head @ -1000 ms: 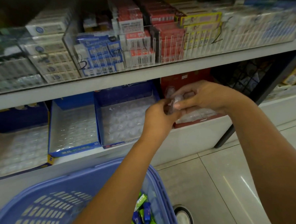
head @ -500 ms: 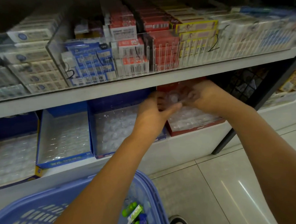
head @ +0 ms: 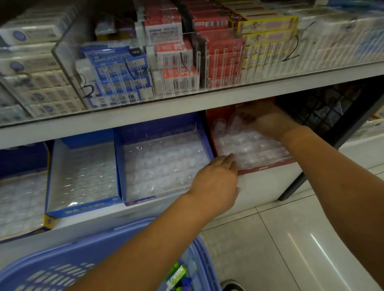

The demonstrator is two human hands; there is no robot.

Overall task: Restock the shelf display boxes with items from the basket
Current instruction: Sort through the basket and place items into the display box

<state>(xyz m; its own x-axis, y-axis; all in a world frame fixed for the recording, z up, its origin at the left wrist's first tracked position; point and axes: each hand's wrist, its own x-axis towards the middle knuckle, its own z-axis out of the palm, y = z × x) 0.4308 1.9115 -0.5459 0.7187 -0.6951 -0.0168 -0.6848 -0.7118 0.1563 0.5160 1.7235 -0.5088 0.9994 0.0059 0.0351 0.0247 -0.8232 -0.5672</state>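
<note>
A red display box point(head: 265, 167) sits at the right end of the lower shelf and has a clear plastic tray point(head: 249, 146) inside it. My right hand point(head: 267, 121) reaches to the back of this box, fingers curled on the tray's raised rear edge in shadow. My left hand point(head: 215, 179) lies at the tray's front left corner, its straight fingertips touching the plastic. The blue basket point(head: 103, 245) is below my left arm, with green and blue packets point(head: 178, 281) in it.
Two blue display boxes point(head: 153, 198) point(head: 83, 206) with clear trays stand left of the red one. The upper shelf point(head: 206, 95) holds stacked boxed goods behind a clear guard. A black slanted strut point(head: 333, 138) is to the right. My shoe point(head: 234, 290) is on the tiled floor.
Both hands held the clear plastic together in front of the red box. Now my right hand has carried it into the box, and my left hand has let go and dropped to the front corner.
</note>
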